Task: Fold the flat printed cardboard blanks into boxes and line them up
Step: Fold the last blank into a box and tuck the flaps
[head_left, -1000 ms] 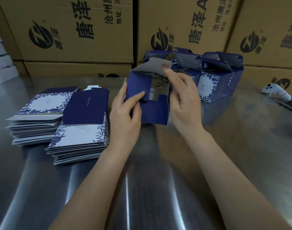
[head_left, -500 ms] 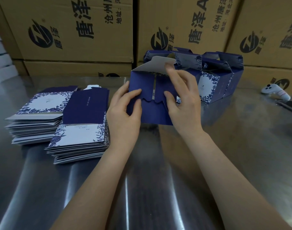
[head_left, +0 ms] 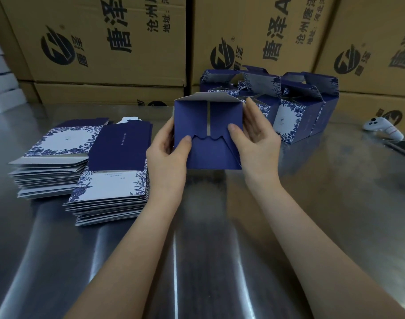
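Thumbs [head_left: 186, 140] are pressing flaps on the dark-blue folded cardboard box [head_left: 208, 155] — left hand [head_left: 167, 157], right hand [head_left: 259, 143] gripping its sides.

Steel table [head_left: 312, 203], stacked brown cartons [head_left: 109, 42]

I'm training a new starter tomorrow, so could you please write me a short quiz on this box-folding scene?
1. True or false: the blue box lies unheld on the steel table.
2. How many stacks of flat blanks lie on the person's left? A one, B two, C four.
3. Fill in: the finished boxes stand in front of brown ____.
Key: 1 false, the left hand and right hand both hold it; 2 B; 3 cartons.
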{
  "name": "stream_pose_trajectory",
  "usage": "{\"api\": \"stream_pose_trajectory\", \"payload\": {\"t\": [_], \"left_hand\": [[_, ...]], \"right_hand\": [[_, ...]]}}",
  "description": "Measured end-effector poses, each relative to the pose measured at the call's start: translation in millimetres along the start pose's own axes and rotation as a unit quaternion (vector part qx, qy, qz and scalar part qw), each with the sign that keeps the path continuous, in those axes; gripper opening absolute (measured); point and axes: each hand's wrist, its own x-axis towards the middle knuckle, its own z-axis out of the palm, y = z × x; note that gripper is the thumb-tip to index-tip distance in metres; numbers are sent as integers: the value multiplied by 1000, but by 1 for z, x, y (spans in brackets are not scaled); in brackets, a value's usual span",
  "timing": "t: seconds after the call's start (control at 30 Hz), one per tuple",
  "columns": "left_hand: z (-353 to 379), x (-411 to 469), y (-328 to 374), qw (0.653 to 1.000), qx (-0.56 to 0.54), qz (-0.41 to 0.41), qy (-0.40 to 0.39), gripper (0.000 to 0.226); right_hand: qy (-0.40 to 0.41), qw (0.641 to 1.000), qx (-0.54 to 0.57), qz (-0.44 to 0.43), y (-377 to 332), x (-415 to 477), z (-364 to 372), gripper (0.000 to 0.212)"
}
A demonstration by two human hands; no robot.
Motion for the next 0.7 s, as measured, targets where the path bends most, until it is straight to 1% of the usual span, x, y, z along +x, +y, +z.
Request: {"api": "stream_pose_trajectory", "payload": {"t": [0.1, 0.3, 0.5, 0.7], "left_hand": [[-1, -1, 2, 1000, -22, 4, 15, 36], [-2, 0, 4, 999, -7, 8, 45, 33], [-3, 2, 5, 997, -3, -1, 71, 33], [-2, 1, 3, 997, -6, -3, 78, 31]], "right_hand": [[-8, 1000, 19, 13, 2, -2, 2, 54], [2, 998, 56, 30, 6, -5, 6, 51], [11, 998, 54, 25, 8, -7, 8, 48], [31, 999, 31, 20, 14, -6, 9, 48]]}}
